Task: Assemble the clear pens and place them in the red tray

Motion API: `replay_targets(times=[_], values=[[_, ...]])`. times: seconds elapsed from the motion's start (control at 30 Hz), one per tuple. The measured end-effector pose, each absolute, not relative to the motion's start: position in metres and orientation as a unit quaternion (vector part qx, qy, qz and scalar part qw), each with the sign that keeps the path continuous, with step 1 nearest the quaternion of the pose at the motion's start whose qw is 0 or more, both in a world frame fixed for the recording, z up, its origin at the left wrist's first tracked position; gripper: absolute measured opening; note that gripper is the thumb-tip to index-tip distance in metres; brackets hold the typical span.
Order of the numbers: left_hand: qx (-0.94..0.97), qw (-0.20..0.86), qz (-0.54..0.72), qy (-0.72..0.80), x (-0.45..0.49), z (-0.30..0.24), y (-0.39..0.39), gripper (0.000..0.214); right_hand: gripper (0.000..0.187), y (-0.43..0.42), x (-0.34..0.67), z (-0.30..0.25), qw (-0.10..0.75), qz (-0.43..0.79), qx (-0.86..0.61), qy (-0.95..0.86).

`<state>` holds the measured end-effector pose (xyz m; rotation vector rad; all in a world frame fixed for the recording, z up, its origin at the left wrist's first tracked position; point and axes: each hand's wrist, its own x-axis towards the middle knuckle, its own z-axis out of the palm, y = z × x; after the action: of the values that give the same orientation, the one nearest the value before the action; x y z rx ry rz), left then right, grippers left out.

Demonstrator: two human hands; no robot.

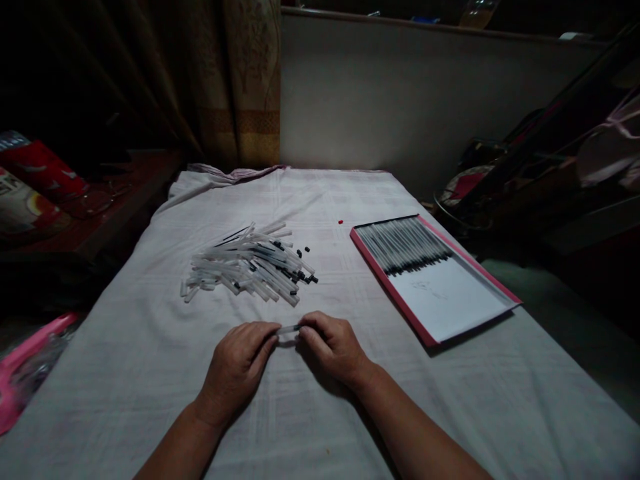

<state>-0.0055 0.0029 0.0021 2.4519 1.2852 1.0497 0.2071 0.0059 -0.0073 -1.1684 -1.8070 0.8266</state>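
My left hand point(240, 363) and my right hand point(333, 347) meet low on the white cloth, fingers pinched on the two ends of one clear pen tube point(289, 329) with a dark tip toward the right hand. Just beyond them lies a loose pile of clear pen tubes point(245, 263) with small black caps point(303, 270) scattered at its right edge. To the right sits a flat pink-edged tray point(450, 307), and a neat row of finished pens point(403, 245) fills its far half.
The white cloth point(325, 413) covers a table. A tiny red piece point(341, 221) lies near the tray's far corner. A curtain hangs at the back left, red packets point(35, 180) and a pink bag point(25, 367) sit at left, clutter at right.
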Motion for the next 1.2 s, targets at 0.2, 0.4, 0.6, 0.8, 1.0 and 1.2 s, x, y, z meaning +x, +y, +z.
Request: replay_targets(times=[0.2,0.4,0.6,0.8,1.0,1.2], values=[[0.826,0.086,0.351,0.434,-0.0059,0.0,0.0027,0.017,0.016,0.0054,0.2072,-0.0054,0.404,0.322,-0.458,-0.724],[0.824,0.093,0.347,0.439,-0.0056,0.0006,0.0032,0.018,0.016,0.0059,0.2075,-0.0068,0.387,0.326,-0.465,-0.726],[0.825,0.093,0.349,0.434,-0.0059,0.0005,0.0028,0.018,0.013,0.0054,0.2074,-0.0065,0.394,0.318,-0.46,-0.73],[0.826,0.09,0.345,0.437,-0.0059,0.0004,0.0023,0.017,0.015,0.0053,0.2072,-0.0071,0.404,0.296,-0.447,-0.741],[0.827,0.083,0.35,0.431,-0.0054,0.0014,0.0024,0.016,0.015,0.0054,0.2069,-0.0059,0.389,0.307,-0.46,-0.736],[0.824,0.089,0.361,0.426,-0.0058,0.0015,0.0029,0.017,0.017,0.0058,0.2071,-0.0057,0.389,0.303,-0.456,-0.741]])
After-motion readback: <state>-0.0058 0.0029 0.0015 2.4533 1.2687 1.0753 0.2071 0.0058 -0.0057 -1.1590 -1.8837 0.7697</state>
